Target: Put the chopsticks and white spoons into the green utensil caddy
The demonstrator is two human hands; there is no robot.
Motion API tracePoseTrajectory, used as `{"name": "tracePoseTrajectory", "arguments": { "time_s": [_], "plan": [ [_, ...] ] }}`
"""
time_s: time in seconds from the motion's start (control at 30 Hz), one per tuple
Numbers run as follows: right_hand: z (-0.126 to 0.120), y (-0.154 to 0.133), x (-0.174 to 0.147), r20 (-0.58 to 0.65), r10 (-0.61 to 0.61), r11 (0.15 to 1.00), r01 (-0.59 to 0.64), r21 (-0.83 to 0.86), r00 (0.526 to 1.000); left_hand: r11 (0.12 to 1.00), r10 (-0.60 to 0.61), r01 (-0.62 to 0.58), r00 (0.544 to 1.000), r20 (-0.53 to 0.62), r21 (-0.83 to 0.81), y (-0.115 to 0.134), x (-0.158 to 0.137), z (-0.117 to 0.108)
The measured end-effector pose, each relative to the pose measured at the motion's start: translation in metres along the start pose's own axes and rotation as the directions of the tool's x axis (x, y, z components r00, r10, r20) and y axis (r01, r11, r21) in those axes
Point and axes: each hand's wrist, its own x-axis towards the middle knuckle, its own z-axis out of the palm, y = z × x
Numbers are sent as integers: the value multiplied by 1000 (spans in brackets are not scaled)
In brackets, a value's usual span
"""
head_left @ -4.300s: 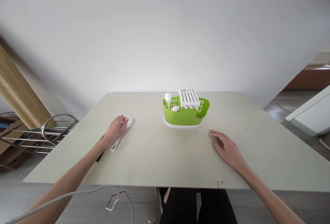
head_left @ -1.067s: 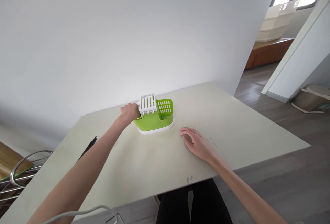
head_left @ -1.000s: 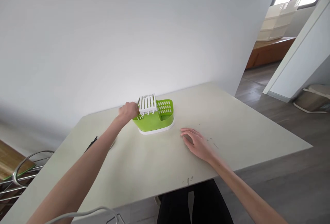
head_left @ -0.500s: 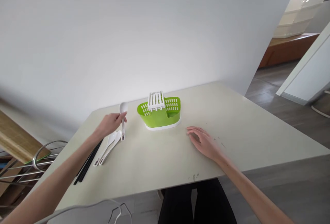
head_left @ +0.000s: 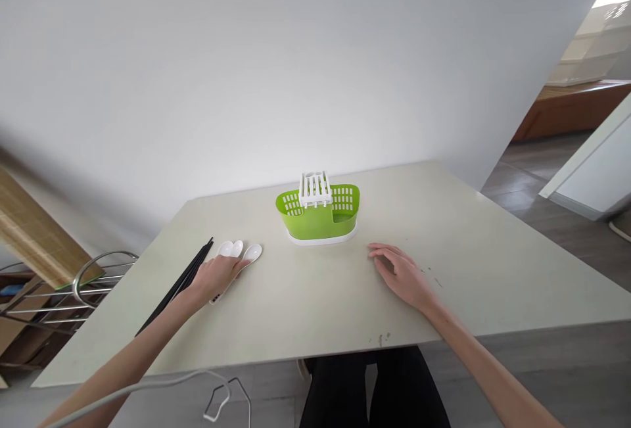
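We see our left hand (head_left: 217, 275) lying flat, fingers loosely spread, on top of three white spoons (head_left: 240, 252) that rest side by side on the pale surface (head_left: 305, 303); their bowls poke out just past our fingertips. Black chopsticks (head_left: 178, 283) lie just to the left of that hand. Our right hand (head_left: 401, 273) rests open, palm down, gripping nothing. Beyond and between both hands stands a green cutlery caddy (head_left: 318, 214) with a white slotted insert (head_left: 315, 189).

I see bare table (head_left: 315, 296) between my hands; the green caddy (head_left: 319, 217) blocks the far middle, black chopsticks (head_left: 180, 281) and white spoons (head_left: 241, 252) crowd the left.
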Motion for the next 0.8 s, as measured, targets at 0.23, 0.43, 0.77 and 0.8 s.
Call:
{"name": "tracePoseTrajectory", "arguments": {
  "time_s": [0.23, 0.43, 0.77, 0.8],
  "plan": [
    [-1, 0, -1, 19, 19, 1000, -19, 0, 1000, 987, 73, -54, 990, -121, 152, 1, -2, 9],
    [-2, 0, -1, 34, 31, 999, -31, 15, 999, 955, 119, -41, 961, -251, 294, 5, 0, -9],
    [-4, -2, -1, 19, 15, 1000, -15, 4, 1000, 779, 518, -583, 391, -761, 231, 149, -10, -86],
    [-4, -2, -1, 20, 13, 1000, -14, 6, 1000, 767, 536, -597, 397, -745, 235, 165, -7, -84]
  ]
}}
